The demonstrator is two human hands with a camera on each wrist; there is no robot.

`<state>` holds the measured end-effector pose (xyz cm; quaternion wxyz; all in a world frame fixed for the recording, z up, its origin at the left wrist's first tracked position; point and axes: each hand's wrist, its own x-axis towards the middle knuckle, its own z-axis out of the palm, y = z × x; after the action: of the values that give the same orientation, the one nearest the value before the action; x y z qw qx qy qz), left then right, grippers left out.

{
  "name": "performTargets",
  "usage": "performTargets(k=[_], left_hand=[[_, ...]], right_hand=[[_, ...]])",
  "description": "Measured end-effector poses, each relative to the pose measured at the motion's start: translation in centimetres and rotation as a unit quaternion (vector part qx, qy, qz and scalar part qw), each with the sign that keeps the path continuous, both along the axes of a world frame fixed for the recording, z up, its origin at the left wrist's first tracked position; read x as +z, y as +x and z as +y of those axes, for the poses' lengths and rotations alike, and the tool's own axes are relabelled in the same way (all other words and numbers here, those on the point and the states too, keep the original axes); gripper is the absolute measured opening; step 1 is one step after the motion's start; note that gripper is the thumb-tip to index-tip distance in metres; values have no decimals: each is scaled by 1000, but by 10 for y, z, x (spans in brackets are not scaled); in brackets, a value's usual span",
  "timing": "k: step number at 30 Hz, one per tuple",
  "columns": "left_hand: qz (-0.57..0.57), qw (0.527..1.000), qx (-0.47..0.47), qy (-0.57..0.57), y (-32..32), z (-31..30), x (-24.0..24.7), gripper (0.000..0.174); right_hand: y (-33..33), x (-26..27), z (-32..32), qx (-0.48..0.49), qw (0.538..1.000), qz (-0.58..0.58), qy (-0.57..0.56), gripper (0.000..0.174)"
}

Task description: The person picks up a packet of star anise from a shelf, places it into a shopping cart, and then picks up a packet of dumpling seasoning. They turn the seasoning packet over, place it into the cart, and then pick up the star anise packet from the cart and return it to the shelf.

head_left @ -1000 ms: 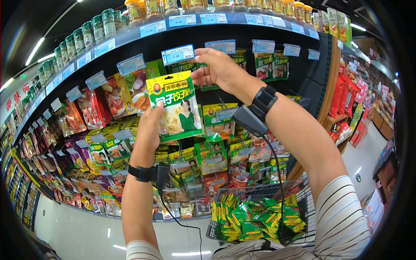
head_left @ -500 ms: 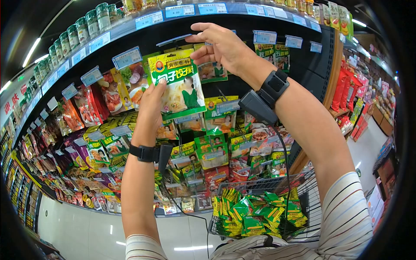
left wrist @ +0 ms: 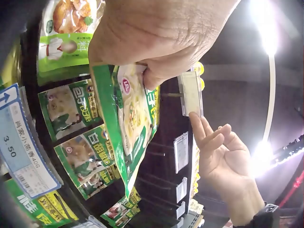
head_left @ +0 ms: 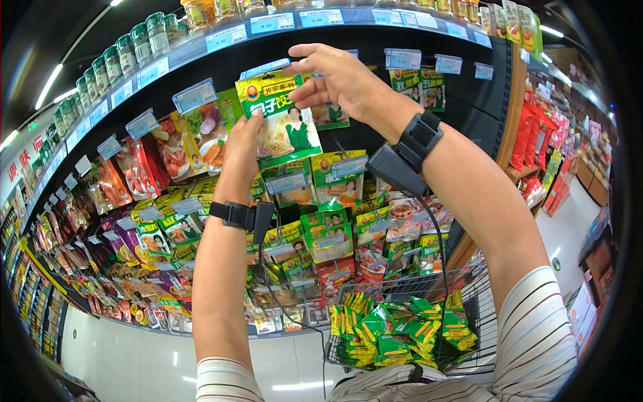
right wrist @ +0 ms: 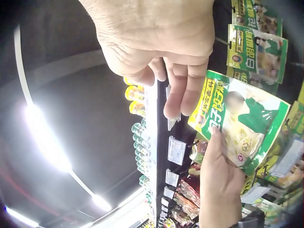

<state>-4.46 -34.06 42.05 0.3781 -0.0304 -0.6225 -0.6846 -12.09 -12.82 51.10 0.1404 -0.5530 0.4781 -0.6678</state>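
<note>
My left hand [head_left: 240,144] grips a green and yellow seasoning packet [head_left: 281,137] by its left side, with the thumb across the front. In the left wrist view the packet [left wrist: 128,123] stands near the hook, in front of similar hanging packets [left wrist: 61,111]. My right hand [head_left: 348,84] is raised at the packet's top right, fingers mostly extended. Its fingertips touch a price tag holder [head_left: 264,69], which is tilted upward above the packet. In the right wrist view, the fingers of the right hand [right wrist: 161,42] overlap the packet's top edge.
Hooks of seasoning packets [head_left: 331,238] fill the rack below and to the left. Jars [head_left: 157,37] line the shelf above. A wire cart [head_left: 485,315] holding many green and yellow packets [head_left: 395,331] stands at lower right. Cables hang from both wrists.
The price tag, facing forward a second ago, has been tipped upward by my right fingers. My left hand has brought the packet up under the tag and slightly right.
</note>
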Motion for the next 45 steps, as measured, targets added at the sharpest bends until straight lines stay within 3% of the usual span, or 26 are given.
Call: performTargets(k=[5, 16, 24, 25, 29, 32, 33, 37, 40, 45], left_hand=[[-4, 1000, 2, -5, 0, 1, 3, 33], [-62, 985, 153, -50, -36, -26, 7, 37], [-168, 946, 260, -95, -76, -57, 9, 37], [-180, 924, 292, -169, -76, -60, 7, 38], [-183, 955, 221, -80, -56, -31, 3, 43], [-160, 972, 145, -95, -47, -34, -7, 47], [-164, 971, 118, -125, -43, -39, -10, 56], [-175, 932, 224, -227, -8, -2, -15, 72], [-120, 900, 254, -333, 10, 16, -29, 71], [-112, 904, 232, -342, 34, 42, -42, 59]], right_hand=[[3, -1, -1, 4, 1000, 1, -4, 60], [-2, -27, 8, 30, 999, -34, 26, 59], [11, -95, 56, 62, 989, -97, 96, 58], [14, -106, 64, 58, 987, -110, 106, 57], [17, -154, 106, 44, 974, -168, 143, 55], [21, -187, 141, 16, 967, -194, 163, 54], [19, -201, 150, 5, 964, -210, 166, 53], [18, -241, 187, -19, 944, -286, 164, 50], [22, -268, 211, -26, 934, -323, 153, 47], [29, -300, 240, -25, 925, -357, 127, 46]])
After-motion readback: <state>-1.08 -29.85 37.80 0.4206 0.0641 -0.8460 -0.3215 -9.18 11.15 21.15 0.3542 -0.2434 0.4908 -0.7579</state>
